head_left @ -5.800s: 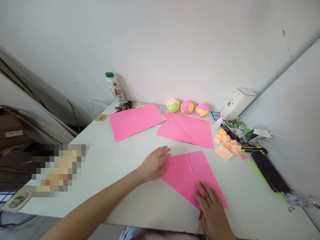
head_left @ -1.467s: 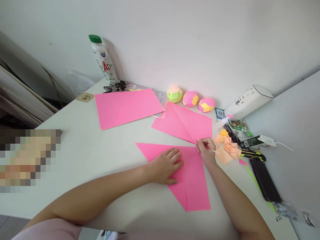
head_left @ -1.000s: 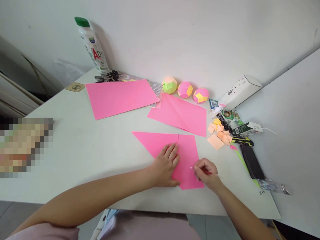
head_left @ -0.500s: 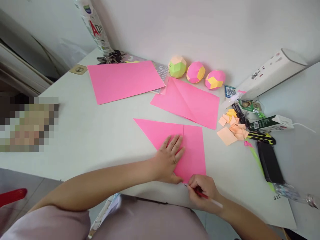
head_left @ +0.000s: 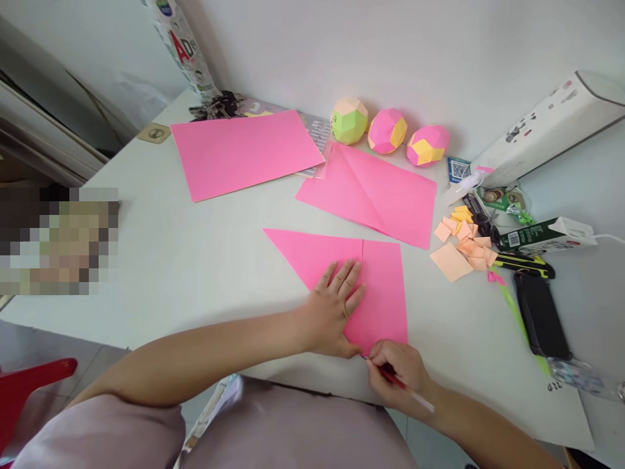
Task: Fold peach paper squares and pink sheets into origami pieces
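A folded pink paper sheet (head_left: 375, 286) lies near the front edge of the white table (head_left: 195, 260). My left hand (head_left: 334, 309) lies flat on it with fingers spread, pressing it down. My right hand (head_left: 398, 374) is closed around a thin red-and-white pen (head_left: 407, 391), its tip touching the paper's near corner by the table edge.
Behind lie a second folded pink sheet (head_left: 381, 192) and a flat pink sheet (head_left: 241, 150). Three paper balls (head_left: 385, 130) sit by the wall. To the right are small orange paper squares (head_left: 461, 244), a cutter (head_left: 522, 264), a black phone (head_left: 540, 312), a carton (head_left: 547, 236). A bottle (head_left: 183, 45) and keys (head_left: 215, 104) stand at back left.
My right hand with the pen came from the paper's far corner down along the fold to its near corner. My left hand stayed pressed on the sheet. The view tilted down.
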The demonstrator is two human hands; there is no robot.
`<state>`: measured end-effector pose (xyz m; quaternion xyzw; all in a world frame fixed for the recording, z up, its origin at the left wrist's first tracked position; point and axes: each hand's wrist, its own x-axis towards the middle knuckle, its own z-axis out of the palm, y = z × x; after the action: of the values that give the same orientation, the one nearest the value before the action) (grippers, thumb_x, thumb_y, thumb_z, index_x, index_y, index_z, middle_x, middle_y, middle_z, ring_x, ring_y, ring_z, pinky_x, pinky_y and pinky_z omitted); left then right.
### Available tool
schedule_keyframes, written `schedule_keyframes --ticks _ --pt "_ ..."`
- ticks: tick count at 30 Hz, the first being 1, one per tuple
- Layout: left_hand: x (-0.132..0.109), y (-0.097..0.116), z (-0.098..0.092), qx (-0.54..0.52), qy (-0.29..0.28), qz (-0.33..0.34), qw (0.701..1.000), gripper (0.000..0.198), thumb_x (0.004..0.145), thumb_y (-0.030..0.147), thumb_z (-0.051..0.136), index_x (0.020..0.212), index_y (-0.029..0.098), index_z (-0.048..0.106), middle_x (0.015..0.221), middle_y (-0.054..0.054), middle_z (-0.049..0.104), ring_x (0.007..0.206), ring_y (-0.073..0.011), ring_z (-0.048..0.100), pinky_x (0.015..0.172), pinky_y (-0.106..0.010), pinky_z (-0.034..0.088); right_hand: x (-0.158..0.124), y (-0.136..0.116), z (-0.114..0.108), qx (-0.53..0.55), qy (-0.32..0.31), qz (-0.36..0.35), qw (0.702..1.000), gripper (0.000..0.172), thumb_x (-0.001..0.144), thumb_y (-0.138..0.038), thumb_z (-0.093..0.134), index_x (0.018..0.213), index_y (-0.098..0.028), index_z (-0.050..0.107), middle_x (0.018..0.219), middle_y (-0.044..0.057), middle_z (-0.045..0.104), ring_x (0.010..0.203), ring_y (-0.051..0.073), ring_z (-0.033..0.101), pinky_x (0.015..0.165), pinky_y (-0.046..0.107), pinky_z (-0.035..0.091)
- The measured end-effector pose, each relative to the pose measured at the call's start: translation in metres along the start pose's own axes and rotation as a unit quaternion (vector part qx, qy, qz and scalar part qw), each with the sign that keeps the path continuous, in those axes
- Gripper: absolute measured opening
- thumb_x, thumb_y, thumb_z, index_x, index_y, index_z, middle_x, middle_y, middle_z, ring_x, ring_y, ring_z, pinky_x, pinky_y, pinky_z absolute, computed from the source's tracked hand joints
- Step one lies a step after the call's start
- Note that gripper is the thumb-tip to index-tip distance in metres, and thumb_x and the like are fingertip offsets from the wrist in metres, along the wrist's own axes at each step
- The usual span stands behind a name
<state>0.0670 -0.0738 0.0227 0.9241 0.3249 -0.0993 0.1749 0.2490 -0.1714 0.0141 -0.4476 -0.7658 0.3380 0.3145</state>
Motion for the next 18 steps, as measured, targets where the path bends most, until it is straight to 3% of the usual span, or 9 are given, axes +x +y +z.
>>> schedule_keyframes --ticks 7,18 --pt "-0.0007 0.0011 -0.0044 0.003 -0.001 -0.003 1.000 0.108 0.068 0.080 0.042 0.144 0.006 0.025 0.154 -0.021 0.007 0.140 -0.0402 -0.010 0.110 -0.059 0.001 0.0007 0.0009 0.0001 -0.001 -0.010 0.009 1.000 0.019 0.079 -0.006 0.048 0.073 -0.022 0.041 0.062 -0.005 0.052 0.050 0.007 0.047 0.047 0.018 0.037" --pt "-0.0007 0.0015 -0.0068 0.006 -0.011 -0.003 1.000 0.109 0.069 0.080 0.042 0.145 0.005 0.023 0.153 -0.022 0.003 0.139 -0.0401 -0.011 0.110 -0.059 -0.001 0.0004 0.0002 -0.0003 0.005 -0.018 0.012 1.000 0.019 0.080 -0.007 0.048 0.071 -0.022 0.040 0.062 -0.005 0.051 0.050 0.007 0.047 0.047 0.018 0.036"
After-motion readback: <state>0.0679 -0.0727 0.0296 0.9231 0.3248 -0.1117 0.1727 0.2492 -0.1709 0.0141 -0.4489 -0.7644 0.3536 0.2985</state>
